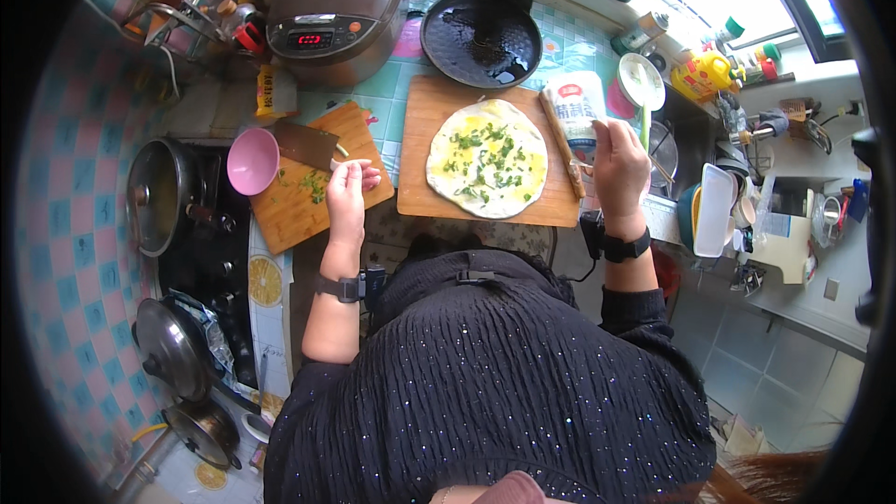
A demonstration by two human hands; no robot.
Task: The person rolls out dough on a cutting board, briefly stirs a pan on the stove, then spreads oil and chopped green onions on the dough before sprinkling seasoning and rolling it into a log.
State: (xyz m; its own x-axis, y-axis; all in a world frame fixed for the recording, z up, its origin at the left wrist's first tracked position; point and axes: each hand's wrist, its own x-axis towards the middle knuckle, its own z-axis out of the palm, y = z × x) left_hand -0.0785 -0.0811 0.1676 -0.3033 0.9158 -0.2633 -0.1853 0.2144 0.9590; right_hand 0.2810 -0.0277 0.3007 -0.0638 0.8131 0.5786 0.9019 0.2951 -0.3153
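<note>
A round flat sheet of dough (486, 157), dotted with chopped green herbs and yellowish oil, lies on a wooden board (420, 203) before me. My left hand (346, 189) hovers over the right side of a smaller cutting board (280, 234), fingers bent together; whether they hold anything is unclear. Under its fingertips a cleaver (304, 145) lies near chopped greens (313, 185). My right hand (621, 164) is raised beside a white printed bag (575, 108), thumb and fingertips pinched together. Any contents of that pinch are too small to see. A wooden rolling pin (562, 147) lies along the large board's right edge.
An open electric griddle (481, 38) with a dark, oily plate stands behind the large board. A pink bowl (253, 162) rests at the small board's left corner. A rice cooker (336, 14) stands back left, a lidded pot (161, 196) on the stove. Right is a sink (689, 122).
</note>
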